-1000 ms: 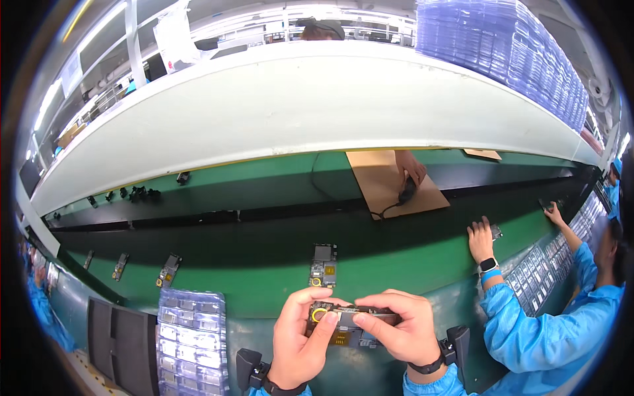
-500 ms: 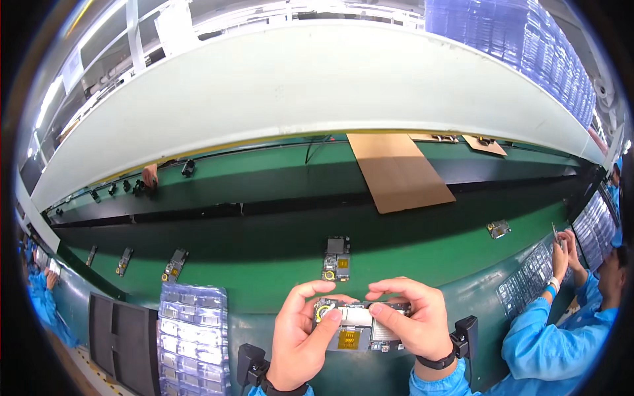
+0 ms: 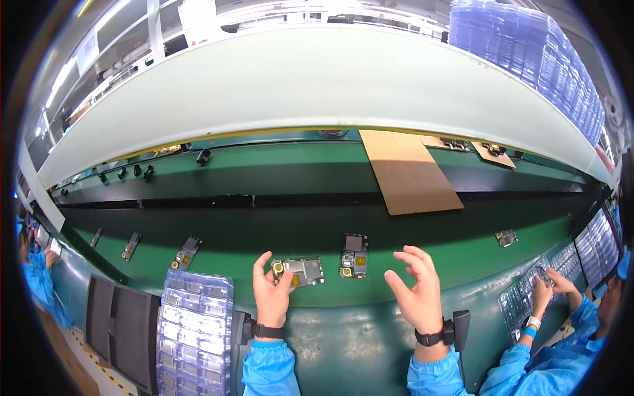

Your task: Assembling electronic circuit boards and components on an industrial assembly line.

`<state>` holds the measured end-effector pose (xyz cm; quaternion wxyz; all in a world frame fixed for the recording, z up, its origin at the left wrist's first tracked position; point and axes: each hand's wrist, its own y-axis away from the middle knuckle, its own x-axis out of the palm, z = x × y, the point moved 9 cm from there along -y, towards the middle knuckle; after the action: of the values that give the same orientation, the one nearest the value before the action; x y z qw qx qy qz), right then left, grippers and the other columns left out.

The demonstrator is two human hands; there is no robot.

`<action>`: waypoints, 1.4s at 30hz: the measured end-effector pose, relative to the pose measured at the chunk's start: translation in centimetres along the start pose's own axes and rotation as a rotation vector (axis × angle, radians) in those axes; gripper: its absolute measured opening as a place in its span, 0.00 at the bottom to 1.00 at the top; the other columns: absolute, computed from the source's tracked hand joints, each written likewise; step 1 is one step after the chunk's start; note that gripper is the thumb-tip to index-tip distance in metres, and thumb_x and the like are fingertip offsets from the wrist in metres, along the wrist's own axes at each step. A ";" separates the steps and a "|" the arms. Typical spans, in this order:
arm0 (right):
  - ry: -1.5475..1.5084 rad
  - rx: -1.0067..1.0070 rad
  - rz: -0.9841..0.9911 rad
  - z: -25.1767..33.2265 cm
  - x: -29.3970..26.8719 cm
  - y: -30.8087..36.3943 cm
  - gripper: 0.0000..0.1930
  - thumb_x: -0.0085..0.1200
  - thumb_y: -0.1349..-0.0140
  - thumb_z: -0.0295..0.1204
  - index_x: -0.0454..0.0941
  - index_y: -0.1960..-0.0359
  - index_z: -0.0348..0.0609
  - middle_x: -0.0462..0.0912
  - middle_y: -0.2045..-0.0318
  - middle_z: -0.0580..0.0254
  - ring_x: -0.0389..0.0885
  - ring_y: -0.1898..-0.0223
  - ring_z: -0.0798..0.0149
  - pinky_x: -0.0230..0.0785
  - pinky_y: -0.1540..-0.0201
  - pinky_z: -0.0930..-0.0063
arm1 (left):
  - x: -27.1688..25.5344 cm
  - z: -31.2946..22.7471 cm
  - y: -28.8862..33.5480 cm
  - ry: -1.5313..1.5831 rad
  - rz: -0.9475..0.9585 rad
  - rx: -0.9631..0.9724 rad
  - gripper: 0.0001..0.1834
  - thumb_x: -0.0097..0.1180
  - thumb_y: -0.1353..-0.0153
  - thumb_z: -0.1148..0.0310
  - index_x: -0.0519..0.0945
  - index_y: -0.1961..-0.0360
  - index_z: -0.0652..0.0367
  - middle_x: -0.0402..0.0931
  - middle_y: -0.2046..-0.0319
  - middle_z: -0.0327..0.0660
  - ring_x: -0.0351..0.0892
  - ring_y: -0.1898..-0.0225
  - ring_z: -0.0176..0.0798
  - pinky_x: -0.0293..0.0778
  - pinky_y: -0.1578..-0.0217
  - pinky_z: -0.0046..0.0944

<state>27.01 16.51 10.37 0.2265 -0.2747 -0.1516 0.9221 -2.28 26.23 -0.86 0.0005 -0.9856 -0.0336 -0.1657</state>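
Observation:
My left hand (image 3: 269, 294) pinches the left end of a circuit board (image 3: 308, 270) between thumb and fingers. The board lies crosswise low over the green belt, with a round yellow-ringed part and a gold square on it; whether it touches the belt I cannot tell. My right hand (image 3: 419, 288) is open and holds nothing, its fingers spread and curved. Between the two hands, a second circuit board (image 3: 354, 255) lies lengthwise on the belt (image 3: 297, 231).
Beside my left forearm stands a clear blister tray (image 3: 196, 330) with several pockets; a black tray (image 3: 119, 323) is left of it. More boards lie along the belt. Cardboard (image 3: 416, 178) spans the back. At right, a co-worker's hands (image 3: 551, 284) work over another blister tray (image 3: 518, 303).
My right hand has let go of the board and moved apart from it. My left hand has carried the board forward and left, toward the belt.

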 end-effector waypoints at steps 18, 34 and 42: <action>0.271 -0.128 0.174 -3.7 9.3 2.7 0.16 0.67 0.44 0.29 0.84 0.53 0.42 0.79 0.44 0.50 0.74 0.42 0.45 0.68 0.38 0.56 | 0.8 -0.4 -1.3 -0.982 -0.015 0.523 0.28 0.72 0.53 0.75 0.80 0.48 0.58 0.75 0.42 0.52 0.69 0.38 0.60 0.67 0.36 0.53; -0.034 -1.063 1.014 25.6 29.8 19.7 0.10 0.60 0.39 0.29 0.80 0.58 0.42 0.79 0.51 0.58 0.75 0.44 0.53 0.72 0.44 0.60 | 2.1 -0.2 -1.1 -0.807 -0.032 0.527 0.20 0.66 0.48 0.75 0.79 0.52 0.62 0.79 0.49 0.50 0.74 0.43 0.55 0.67 0.39 0.53; -0.153 -1.048 1.234 24.3 34.1 23.3 0.14 0.59 0.42 0.27 0.79 0.53 0.44 0.75 0.45 0.55 0.71 0.40 0.50 0.69 0.39 0.59 | 1.0 -0.4 -1.7 -0.542 -0.087 0.378 0.15 0.59 0.40 0.76 0.78 0.51 0.63 0.83 0.58 0.50 0.79 0.51 0.57 0.74 0.48 0.52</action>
<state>-20.22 10.03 5.53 -0.4915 -0.3152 -0.3999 0.7065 -1.59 27.96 -0.14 0.1673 -0.9739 -0.1049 0.1119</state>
